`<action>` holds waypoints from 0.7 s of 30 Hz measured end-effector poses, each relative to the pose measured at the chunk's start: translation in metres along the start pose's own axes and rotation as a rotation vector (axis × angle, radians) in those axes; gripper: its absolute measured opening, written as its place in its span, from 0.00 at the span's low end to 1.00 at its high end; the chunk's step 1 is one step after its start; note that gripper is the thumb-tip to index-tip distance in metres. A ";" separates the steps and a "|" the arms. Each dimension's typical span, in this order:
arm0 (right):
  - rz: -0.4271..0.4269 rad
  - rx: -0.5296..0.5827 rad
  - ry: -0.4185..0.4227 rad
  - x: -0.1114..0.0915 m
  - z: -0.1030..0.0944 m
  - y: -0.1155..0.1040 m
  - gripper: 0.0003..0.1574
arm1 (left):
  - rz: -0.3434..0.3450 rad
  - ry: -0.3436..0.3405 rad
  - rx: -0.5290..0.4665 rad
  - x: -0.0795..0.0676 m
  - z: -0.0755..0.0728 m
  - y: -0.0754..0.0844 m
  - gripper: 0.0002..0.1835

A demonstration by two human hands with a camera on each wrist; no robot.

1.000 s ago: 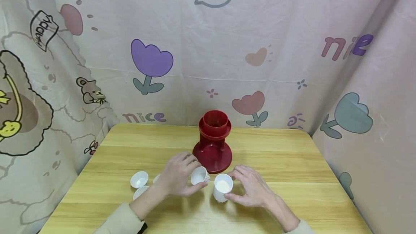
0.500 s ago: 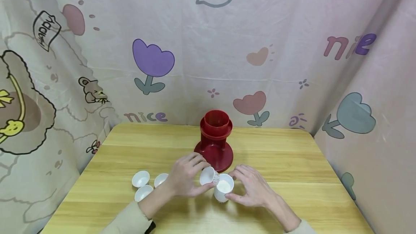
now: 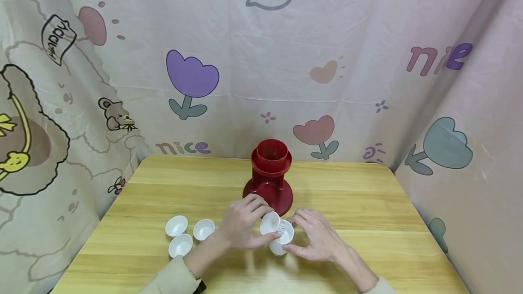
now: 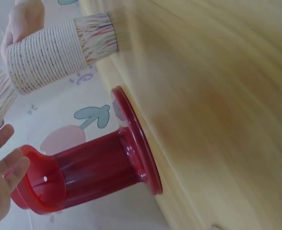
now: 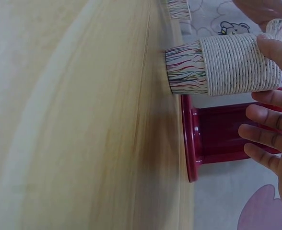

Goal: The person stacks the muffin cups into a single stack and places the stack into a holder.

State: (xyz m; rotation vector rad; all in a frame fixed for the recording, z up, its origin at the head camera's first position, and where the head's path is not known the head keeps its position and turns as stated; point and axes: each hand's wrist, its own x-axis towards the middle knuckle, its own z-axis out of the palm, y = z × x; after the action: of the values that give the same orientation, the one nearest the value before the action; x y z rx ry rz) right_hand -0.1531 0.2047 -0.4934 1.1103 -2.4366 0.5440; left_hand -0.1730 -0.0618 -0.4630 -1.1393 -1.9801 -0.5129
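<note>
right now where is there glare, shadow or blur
Left wrist: bright glint on the red stand, blurry grain on the tabletop; right wrist: pale streak, perhaps glare, along the tabletop, dim shadow beside the cup stack; head: soft shadows near it.

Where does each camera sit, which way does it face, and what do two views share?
Head: on the head, facing forward and down at the table; left hand, right hand and sleeves show.
Left wrist: on that wrist, looking forward and right at the cup stack; both hands partly show.
Right wrist: on that wrist, looking forward and left at the cup stack; both hands partly show.
Shared by both wrist views: cup stack and red stand.
</note>
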 end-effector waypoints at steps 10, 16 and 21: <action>-0.023 0.003 0.027 -0.001 0.002 0.001 0.27 | -0.011 -0.044 -0.007 0.005 0.007 0.009 0.26; -0.018 0.002 0.020 0.000 0.003 0.001 0.27 | -0.029 -0.080 -0.013 0.003 0.012 0.013 0.26; -0.024 -0.001 0.026 0.000 0.003 0.002 0.26 | -0.046 -0.096 -0.017 0.003 0.014 0.015 0.27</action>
State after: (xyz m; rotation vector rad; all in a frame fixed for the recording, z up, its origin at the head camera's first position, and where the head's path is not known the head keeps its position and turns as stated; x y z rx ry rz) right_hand -0.1552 0.2042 -0.4963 1.1236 -2.3976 0.5463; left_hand -0.1674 -0.0430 -0.4701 -1.1506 -2.0926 -0.5080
